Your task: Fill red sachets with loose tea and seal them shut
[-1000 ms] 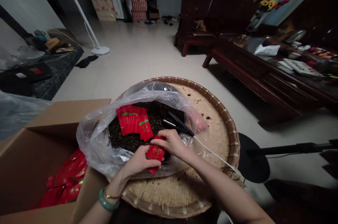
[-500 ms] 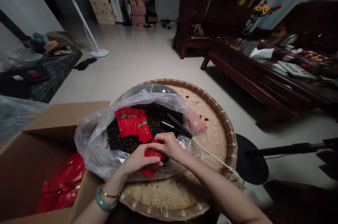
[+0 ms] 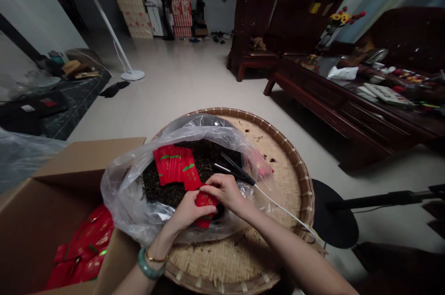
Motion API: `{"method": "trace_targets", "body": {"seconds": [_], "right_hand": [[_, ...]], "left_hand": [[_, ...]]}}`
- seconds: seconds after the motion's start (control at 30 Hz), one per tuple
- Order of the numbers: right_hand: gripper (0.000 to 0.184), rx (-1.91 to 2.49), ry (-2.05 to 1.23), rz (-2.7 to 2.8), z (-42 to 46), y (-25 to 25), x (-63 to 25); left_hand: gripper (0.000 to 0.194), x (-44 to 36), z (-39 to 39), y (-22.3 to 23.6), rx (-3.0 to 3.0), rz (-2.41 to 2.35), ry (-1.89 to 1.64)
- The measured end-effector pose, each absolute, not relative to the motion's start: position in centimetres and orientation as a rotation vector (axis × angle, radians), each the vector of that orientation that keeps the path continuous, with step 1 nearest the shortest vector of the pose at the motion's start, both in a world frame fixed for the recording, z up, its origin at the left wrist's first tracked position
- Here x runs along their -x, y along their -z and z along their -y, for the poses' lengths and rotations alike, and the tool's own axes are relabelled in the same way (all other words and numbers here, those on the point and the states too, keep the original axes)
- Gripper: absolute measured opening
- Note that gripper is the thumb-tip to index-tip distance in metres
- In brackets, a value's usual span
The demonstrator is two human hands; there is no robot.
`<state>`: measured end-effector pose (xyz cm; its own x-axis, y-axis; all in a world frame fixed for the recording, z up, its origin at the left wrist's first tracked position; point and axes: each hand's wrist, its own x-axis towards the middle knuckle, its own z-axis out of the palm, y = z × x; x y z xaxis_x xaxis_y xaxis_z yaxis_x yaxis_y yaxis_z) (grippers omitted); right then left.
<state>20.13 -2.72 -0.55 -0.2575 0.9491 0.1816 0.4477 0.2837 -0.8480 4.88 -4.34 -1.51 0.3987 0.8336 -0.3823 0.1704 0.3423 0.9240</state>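
Between both hands is a red packet (image 3: 206,198) with gold print, held over the near side of an open clear plastic bag (image 3: 121,184). My left hand (image 3: 190,211) grips its left and lower side, thumb across the front. My right hand (image 3: 225,193) pinches its upper edge with thumb and forefinger. Dark loose tea leaves (image 3: 160,193) fill the bag. On the leaves lies a fanned row of flat red packets (image 3: 170,163) with green bands. A black hair-straightener-like sealing tool (image 3: 238,171), its jaws apart, rests just beyond my right hand, its white cord trailing right.
The bag stands on a round woven bamboo tray (image 3: 292,170) with scattered leaf bits. At left, an open cardboard box (image 3: 86,156) holds several filled red packets (image 3: 86,248). A black round stand base (image 3: 333,216) is right of the tray. A dark wooden table (image 3: 347,109) and white fan (image 3: 132,75) stand farther off.
The packet in my hands has turned slightly more upright, with both hands still on it. The whole view has shifted a little, so the scene sits slightly lower.
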Motion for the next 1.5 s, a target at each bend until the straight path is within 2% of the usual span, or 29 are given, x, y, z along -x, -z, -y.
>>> {"method": "trace_targets", "body": {"seconds": [0.4,0.47,0.57,0.6,0.7,0.77,0.97,1.13,1.3,1.4,1.5], "right_hand": [[0.026,1.233,-0.978,1.832,2.4,0.1,-21.8],[0.027,1.306,-0.865,1.838,2.0,0.0,-22.3],[0.019,1.498,-0.494,1.923,1.4,-0.3,-23.7],[0.023,1.588,-0.376,1.983,1.3,-0.3,-24.2],[0.055,1.879,-0.216,2.188,1.2,0.2,-25.3],[0.059,2.005,-0.234,2.266,1.2,0.6,-25.6],[0.048,2.029,-0.251,2.324,1.2,0.5,-25.8],[0.065,1.940,-0.110,2.415,1.6,1.2,-25.0],[0.058,2.094,-0.063,2.352,1.4,2.7,-24.1],[0.059,2.037,-0.146,2.309,1.2,2.8,-24.6],[0.062,1.828,-0.363,2.202,1.3,1.9,-26.0]], "left_hand": [[0.048,-4.4,4.5,2.3,-0.961,-0.992,-0.615],[0.050,-4.5,4.5,2.3,-0.932,-1.000,-0.642],[0.057,-4.6,4.5,2.3,-0.857,-1.015,-0.695],[0.059,-4.6,4.5,2.3,-0.833,-1.020,-0.708],[0.062,-4.7,4.5,2.2,-0.789,-1.030,-0.732],[0.061,-4.7,4.5,2.2,-0.783,-1.029,-0.739],[0.063,-4.6,4.5,2.3,-0.775,-1.037,-0.740],[0.062,-4.6,4.5,2.2,-0.773,-1.036,-0.748],[0.062,-4.7,4.5,2.0,-0.779,-1.027,-0.752],[0.060,-4.6,4.5,2.1,-0.790,-1.026,-0.757],[0.059,-4.5,4.5,2.2,-0.805,-1.034,-0.757]]}}
